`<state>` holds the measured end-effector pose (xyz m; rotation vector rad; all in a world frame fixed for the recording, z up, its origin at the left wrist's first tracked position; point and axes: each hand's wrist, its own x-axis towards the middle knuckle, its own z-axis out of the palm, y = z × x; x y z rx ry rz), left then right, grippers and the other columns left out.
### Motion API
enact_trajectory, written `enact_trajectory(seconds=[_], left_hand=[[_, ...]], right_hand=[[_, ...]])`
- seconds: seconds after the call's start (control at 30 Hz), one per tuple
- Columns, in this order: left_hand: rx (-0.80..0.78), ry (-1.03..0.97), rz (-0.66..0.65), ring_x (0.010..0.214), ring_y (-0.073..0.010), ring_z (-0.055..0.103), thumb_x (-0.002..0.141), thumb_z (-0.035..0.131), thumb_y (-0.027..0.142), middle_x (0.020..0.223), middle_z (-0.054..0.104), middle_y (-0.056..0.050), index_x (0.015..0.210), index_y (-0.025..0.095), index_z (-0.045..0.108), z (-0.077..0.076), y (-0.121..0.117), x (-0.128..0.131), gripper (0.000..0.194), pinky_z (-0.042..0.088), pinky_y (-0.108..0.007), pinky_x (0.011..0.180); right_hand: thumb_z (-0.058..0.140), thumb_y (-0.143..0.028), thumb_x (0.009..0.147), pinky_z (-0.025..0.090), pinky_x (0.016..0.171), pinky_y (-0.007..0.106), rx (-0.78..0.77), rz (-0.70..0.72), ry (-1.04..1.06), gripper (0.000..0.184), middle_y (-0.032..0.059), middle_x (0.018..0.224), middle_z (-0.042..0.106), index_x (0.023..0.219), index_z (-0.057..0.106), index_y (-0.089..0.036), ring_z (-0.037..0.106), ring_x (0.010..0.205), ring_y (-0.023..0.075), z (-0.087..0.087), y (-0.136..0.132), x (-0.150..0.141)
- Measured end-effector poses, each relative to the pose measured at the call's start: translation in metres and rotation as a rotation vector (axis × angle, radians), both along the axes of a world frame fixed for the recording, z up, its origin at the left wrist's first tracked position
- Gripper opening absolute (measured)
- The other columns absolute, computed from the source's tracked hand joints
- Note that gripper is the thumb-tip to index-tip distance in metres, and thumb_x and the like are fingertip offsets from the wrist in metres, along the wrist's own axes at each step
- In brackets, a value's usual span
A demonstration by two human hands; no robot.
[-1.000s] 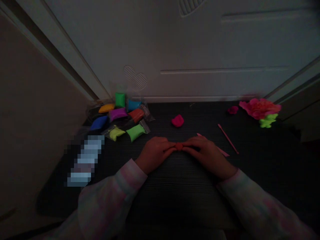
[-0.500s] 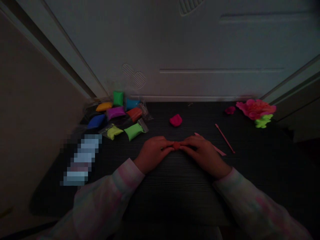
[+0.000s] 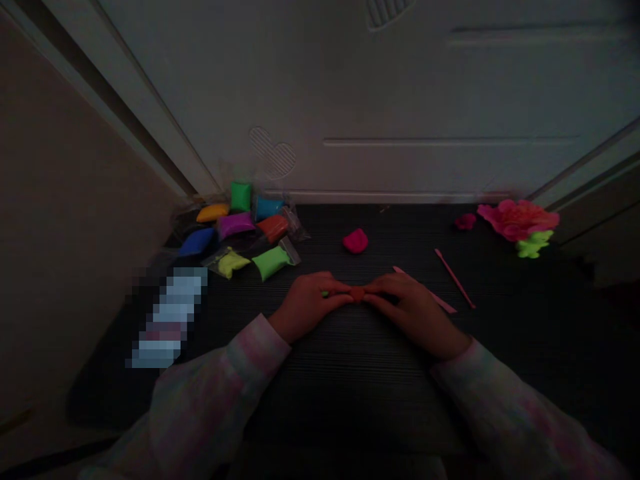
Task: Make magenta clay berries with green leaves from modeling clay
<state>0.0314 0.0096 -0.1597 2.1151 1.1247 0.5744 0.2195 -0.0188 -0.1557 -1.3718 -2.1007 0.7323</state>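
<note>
Between my two hands is a small red lump of modelling clay (image 3: pixel 357 294), pinched from both sides just above the dark table. My left hand (image 3: pixel 307 307) grips its left side with thumb and fingertips; a bit of green shows behind those fingers. On the right side, my right hand (image 3: pixel 417 313) pinches it the same way. Beyond the hands lies a dark pink clay piece (image 3: pixel 355 241). A pink flat tool (image 3: pixel 440 301) lies partly hidden behind my right hand, and a thin pink stick tool (image 3: pixel 455 278) rests farther right.
Several bags of coloured clay, among them a light green one (image 3: pixel 271 263), lie at the back left. A blurred-out bright rectangle (image 3: pixel 170 320) is at the left. A pink flower-like piece (image 3: pixel 517 220), a yellow-green figure (image 3: pixel 534 245) and a small magenta lump (image 3: pixel 465 221) sit back right, before a white door (image 3: pixel 400 93).
Both hands keep their pinch on the red clay, with only slight finger shifts. A bit of green now shows behind my left fingers. The whole view sways slightly.
</note>
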Motion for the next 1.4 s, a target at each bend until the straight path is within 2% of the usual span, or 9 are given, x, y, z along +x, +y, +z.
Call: enact_trajectory(seconds=[0.13, 0.27, 0.43, 0.57, 0.67, 0.8, 0.97, 1.27, 1.4], left_hand=[[-0.032, -0.025, -0.007, 0.064, -0.0097, 0.056, 0.074, 0.06, 0.03, 0.07, 0.062, 0.002, 0.082, 0.022, 0.069, 0.001, 0.0, 0.0, 0.015, 0.041, -0.021, 0.06], [-0.039, -0.052, -0.005, 0.062, -0.0095, 0.053, 0.072, 0.062, 0.031, 0.066, 0.056, 0.002, 0.082, 0.02, 0.068, 0.001, 0.001, -0.002, 0.017, 0.041, -0.021, 0.058], [0.122, 0.034, 0.003, 0.068, -0.0123, 0.052, 0.073, 0.06, 0.025, 0.071, 0.053, 0.0, 0.096, 0.017, 0.063, 0.0, 0.006, -0.008, 0.025, 0.044, -0.025, 0.065], [0.349, 0.236, 0.03, 0.09, -0.0189, 0.049, 0.081, 0.044, 0.016, 0.096, 0.058, -0.01, 0.111, 0.01, 0.054, -0.008, 0.012, -0.012, 0.032, 0.042, -0.036, 0.083], [0.411, 0.306, 0.007, 0.1, -0.0194, 0.046, 0.081, 0.037, 0.007, 0.109, 0.055, -0.012, 0.119, 0.009, 0.046, -0.015, 0.016, -0.013, 0.039, 0.04, -0.037, 0.09], [0.431, 0.287, -0.003, 0.1, -0.018, 0.048, 0.084, 0.038, 0.013, 0.11, 0.055, -0.01, 0.121, 0.01, 0.043, -0.017, 0.016, -0.01, 0.038, 0.041, -0.035, 0.091], [0.456, 0.294, 0.018, 0.1, -0.0197, 0.049, 0.085, 0.041, 0.021, 0.109, 0.056, -0.011, 0.113, 0.01, 0.051, -0.017, 0.016, -0.01, 0.032, 0.043, -0.037, 0.089], [0.597, 0.121, 0.077, 0.105, -0.0219, 0.044, 0.08, 0.048, 0.02, 0.11, 0.057, -0.011, 0.107, 0.013, 0.057, -0.008, 0.009, -0.01, 0.029, 0.039, -0.04, 0.092], [0.507, -0.07, 0.033, 0.094, -0.0197, 0.05, 0.076, 0.056, 0.023, 0.095, 0.064, -0.008, 0.1, 0.014, 0.061, -0.003, 0.001, -0.006, 0.027, 0.042, -0.038, 0.085]], right_hand=[[0.055, -0.02, 0.078, 0.044, 0.08, 0.035, -0.021, -0.012, 0.023, 0.009, 0.0015, 0.084, 0.067, 0.081, 0.064, -0.022, 0.061, 0.081, 0.0162, -0.003, -0.001, 0.0], [0.057, -0.024, 0.077, 0.044, 0.086, 0.036, -0.095, -0.066, 0.153, 0.011, 0.0041, 0.103, 0.063, 0.087, 0.06, -0.022, 0.057, 0.098, 0.018, -0.005, -0.004, -0.001], [0.058, -0.026, 0.076, 0.048, 0.08, 0.035, -0.213, -0.066, 0.284, 0.018, 0.0038, 0.093, 0.063, 0.092, 0.052, -0.02, 0.06, 0.088, 0.0162, -0.004, -0.005, -0.002], [0.06, -0.022, 0.073, 0.047, 0.081, 0.037, -0.142, -0.146, 0.216, 0.035, 0.0052, 0.097, 0.06, 0.105, 0.047, -0.021, 0.058, 0.088, 0.0172, -0.004, -0.004, -0.003], [0.059, -0.02, 0.074, 0.048, 0.078, 0.036, -0.056, -0.13, 0.127, 0.028, 0.0057, 0.097, 0.059, 0.101, 0.052, -0.02, 0.057, 0.087, 0.0175, -0.004, -0.002, -0.003], [0.059, -0.019, 0.074, 0.048, 0.076, 0.033, -0.016, -0.118, 0.12, 0.022, 0.0053, 0.094, 0.059, 0.095, 0.054, -0.019, 0.056, 0.086, 0.017, -0.004, -0.002, -0.004], [0.061, -0.022, 0.073, 0.049, 0.072, 0.032, -0.037, -0.129, 0.158, 0.021, 0.004, 0.091, 0.059, 0.094, 0.054, -0.02, 0.057, 0.081, 0.016, -0.005, -0.004, -0.006], [0.061, -0.022, 0.073, 0.049, 0.071, 0.031, -0.041, -0.14, 0.276, 0.022, 0.0031, 0.09, 0.058, 0.093, 0.053, -0.021, 0.056, 0.079, 0.0147, -0.006, -0.006, -0.008], [0.06, -0.022, 0.074, 0.05, 0.075, 0.033, -0.039, -0.152, 0.338, 0.022, 0.0036, 0.093, 0.058, 0.096, 0.053, -0.022, 0.058, 0.083, 0.0155, -0.006, -0.007, -0.009]])
